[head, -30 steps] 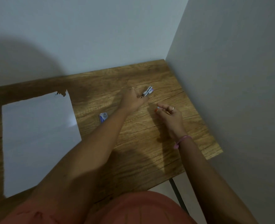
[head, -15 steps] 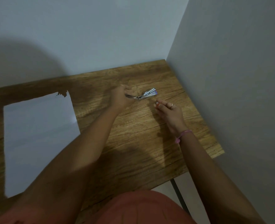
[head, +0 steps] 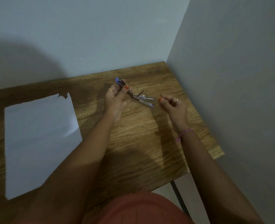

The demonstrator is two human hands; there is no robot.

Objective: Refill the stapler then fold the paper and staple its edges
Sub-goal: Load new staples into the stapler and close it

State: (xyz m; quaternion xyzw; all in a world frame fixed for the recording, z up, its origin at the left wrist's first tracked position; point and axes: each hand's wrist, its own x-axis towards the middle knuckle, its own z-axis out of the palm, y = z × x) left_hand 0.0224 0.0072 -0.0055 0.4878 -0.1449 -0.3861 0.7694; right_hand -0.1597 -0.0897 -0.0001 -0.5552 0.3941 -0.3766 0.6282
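My left hand (head: pixel 115 101) grips the blue top arm of a small stapler (head: pixel 142 98) and holds it above the wooden table (head: pixel 141 143). The stapler is swung wide open, and its metal staple channel points right. My right hand (head: pixel 174 108) hovers just right of the channel's tip. Its thumb and forefinger are pinched together on a small strip of staples that barely shows. A white sheet of paper (head: pixel 36 143) lies flat on the left of the table.
The table stands in a corner, with walls right behind it and along its right side. Its front right edge (head: pixel 214 152) drops off to the floor, where a dark metal leg (head: pixel 179 198) shows.
My left hand has lifted the stapler off the table and opened it wide. My right hand has risen toward its metal channel. The small blue box seen earlier is now behind my left arm.
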